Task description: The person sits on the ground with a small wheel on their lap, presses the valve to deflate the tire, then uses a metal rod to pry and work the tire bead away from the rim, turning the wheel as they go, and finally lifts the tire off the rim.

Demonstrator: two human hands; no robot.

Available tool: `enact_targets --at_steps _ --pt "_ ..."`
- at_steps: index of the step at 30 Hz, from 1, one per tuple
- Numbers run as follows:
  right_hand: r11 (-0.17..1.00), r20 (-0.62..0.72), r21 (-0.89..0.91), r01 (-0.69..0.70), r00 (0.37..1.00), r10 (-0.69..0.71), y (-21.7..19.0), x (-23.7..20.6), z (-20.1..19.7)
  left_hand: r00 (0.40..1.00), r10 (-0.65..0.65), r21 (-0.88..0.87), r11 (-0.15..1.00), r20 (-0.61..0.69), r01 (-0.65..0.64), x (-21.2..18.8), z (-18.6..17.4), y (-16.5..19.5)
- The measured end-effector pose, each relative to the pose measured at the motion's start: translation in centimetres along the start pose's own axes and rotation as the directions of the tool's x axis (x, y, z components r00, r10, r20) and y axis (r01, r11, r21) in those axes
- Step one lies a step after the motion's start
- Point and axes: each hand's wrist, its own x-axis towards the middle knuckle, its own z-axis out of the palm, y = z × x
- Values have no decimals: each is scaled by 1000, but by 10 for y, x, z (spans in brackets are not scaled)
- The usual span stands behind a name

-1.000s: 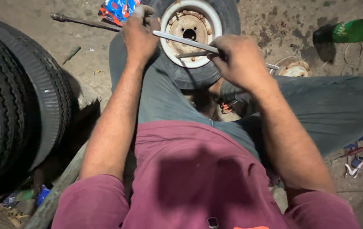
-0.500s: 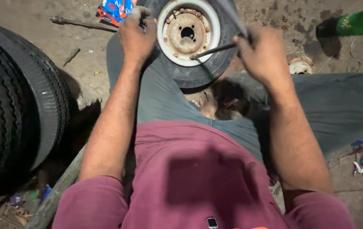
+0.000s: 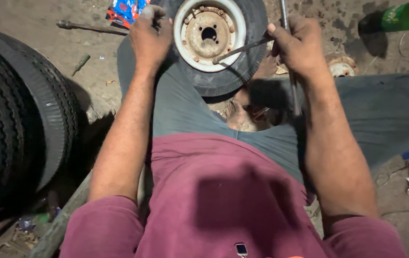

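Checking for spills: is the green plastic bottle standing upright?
No, the green plastic bottle lies on its side on the dirt ground, beyond the right hand.

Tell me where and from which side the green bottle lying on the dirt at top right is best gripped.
Grip the green bottle around its mid-body, coming from above. It lies on its side on the ground, so the rounded upper flank is exposed and fingers can close across its width. Its neck end is lost in shadow, a poorer hold.
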Motion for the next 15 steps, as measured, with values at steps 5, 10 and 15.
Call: enact_targets --at_steps 5,10,15 --pt "998 227 20 56 972 -59 3 -5 6 998 -57 7 998 38 57 3 -4 13" --pt "984 -205 178 1 978 36 29 3 57 999 39 -183 982 -13 -41 -6 13 84" --pt "943 -333 315 106 943 5 51 12 69 979 -18 -455 883 204 111 -31 59 179"
